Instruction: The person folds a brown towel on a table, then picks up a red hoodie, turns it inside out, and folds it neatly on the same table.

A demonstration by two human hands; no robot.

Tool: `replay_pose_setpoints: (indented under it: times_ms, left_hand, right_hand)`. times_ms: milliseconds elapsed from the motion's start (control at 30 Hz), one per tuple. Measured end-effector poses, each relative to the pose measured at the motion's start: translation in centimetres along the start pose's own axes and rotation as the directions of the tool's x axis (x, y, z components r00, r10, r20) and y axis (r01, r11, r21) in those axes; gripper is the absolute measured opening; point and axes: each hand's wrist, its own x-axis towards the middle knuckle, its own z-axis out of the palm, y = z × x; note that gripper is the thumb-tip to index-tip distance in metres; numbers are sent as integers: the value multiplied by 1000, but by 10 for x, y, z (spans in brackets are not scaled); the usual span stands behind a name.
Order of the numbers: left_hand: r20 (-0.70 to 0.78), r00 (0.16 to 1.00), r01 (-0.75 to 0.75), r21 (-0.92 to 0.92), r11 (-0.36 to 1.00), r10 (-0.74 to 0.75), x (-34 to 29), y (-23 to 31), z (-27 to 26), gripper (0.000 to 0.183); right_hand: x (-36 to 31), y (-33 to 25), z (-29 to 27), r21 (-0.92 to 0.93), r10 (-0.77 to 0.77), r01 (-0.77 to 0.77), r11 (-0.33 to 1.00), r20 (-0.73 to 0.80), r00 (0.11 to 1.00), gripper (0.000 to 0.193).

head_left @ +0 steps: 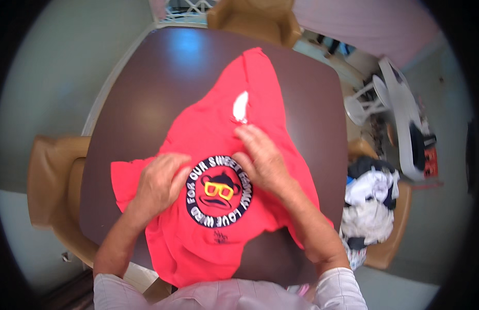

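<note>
A red top (208, 137) with a round dark cartoon print lies spread over the brown table (131, 103). Its far end narrows to a peak that looks like a hood, with a white patch (240, 107) below it. My left hand (161, 181) rests on the fabric at the left of the print, near a sleeve, fingers curved and thumb apart. On the print's upper right edge lies my right hand (262, 163), its fingers stretched toward the white patch. No fabric is visibly gripped in either hand. The lower hem hangs in folds toward my body.
Tan chairs stand at the left (58, 181) and the far side (252, 23) of the table. A pile of clothes (371, 206) sits on a chair at the right. Beyond it are a white stool (368, 101) and a white shelf (404, 124) along the wall.
</note>
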Motion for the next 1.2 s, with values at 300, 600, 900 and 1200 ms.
replay_pose_setpoints:
  times_ms: [300,600,900,1200]
  left_hand:
    - [30,991,-125,-119,985,130,-125,112,54,23]
    - [67,984,-159,-62,985,163,-179,148,54,37]
    - [205,968,-165,96,982,143,-189,139,77,35]
    - [57,996,-71,163,984,63,-173,151,87,27]
  right_hand:
    - [-183,-128,-13,251,325,-286,925,-127,937,23]
    - [-229,-106,-9,773,901,-622,124,175,396,61]
    - [-203,-68,4,896,873,-403,-188,340,348,40]
    - [-201,-58,9,968,914,-205,-147,212,347,30]
